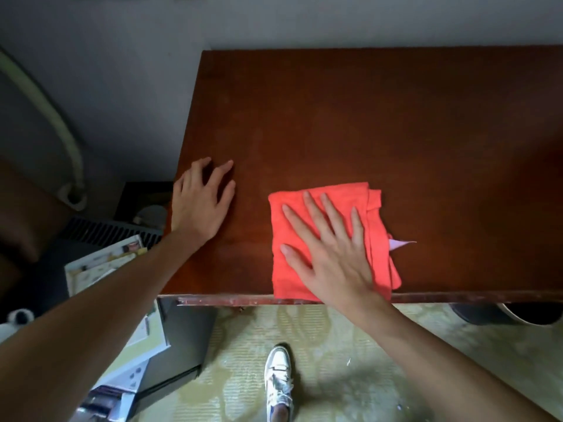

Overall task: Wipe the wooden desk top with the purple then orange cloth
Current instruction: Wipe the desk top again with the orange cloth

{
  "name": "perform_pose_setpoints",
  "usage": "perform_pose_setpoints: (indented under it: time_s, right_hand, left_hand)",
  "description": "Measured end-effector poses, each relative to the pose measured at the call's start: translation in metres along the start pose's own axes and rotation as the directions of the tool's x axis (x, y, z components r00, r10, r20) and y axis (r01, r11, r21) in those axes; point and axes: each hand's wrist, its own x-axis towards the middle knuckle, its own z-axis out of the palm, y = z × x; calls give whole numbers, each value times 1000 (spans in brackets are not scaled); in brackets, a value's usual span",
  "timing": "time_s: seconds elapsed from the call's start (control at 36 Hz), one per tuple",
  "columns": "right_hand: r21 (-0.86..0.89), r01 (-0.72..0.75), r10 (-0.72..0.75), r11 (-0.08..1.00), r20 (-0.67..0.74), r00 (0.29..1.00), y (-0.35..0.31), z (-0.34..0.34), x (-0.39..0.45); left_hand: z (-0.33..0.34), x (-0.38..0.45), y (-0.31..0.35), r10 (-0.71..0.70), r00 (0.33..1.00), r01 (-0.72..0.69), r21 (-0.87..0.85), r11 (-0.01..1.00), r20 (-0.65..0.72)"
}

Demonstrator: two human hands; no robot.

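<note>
Orange cloth (323, 239), one folded square, lies on the wooden worktop (365, 117) at its near edge, slightly overhanging it. One right hand (330, 257) presses flat on it, fingers spread, gripping nothing. One small purple cloth (400, 244) corner pokes out from under the orange one's right side. One left hand (199, 202) rests open, palm down, on the worktop's left edge, well apart from the cloths. One white shoe (278, 382) stands on the floor below.

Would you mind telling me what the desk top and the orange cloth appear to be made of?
The desk top looks like dark reddish-brown wood with a smooth, low-sheen finish and faint grain, though it may be veneer. The orange cloth looks like soft, slightly fuzzy textile, perhaps microfibre, folded in floppy layers.
</note>
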Motion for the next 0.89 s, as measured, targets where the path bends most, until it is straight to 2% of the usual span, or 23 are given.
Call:
perform_pose_setpoints:
  time_s: [0.14,0.25,0.58,0.75,0.89]
  right_hand:
    - [-4,41,-41,999,1,999,4,1,9]
    - [16,75,-75,997,-8,997,11,3,52]
    - [70,-184,189,980,-85,978,64,15,326]
    - [73,-197,204,978,-115,972,92,17,411]
    - [58,-198,203,978,-85,976,99,15,432]
  left_hand:
    - [-6,-4,-22,2,998,-2,-6,1000,55]
    - [-3,-5,-22,-2,998,3,-18,1000,55]
    - [-6,-1,-20,-30,997,30,-3,1000,75]
    - [-1,4,-20,6,1000,-6,-32,999,12]
    - [4,6,-24,14,1000,-13,-40,999,19]
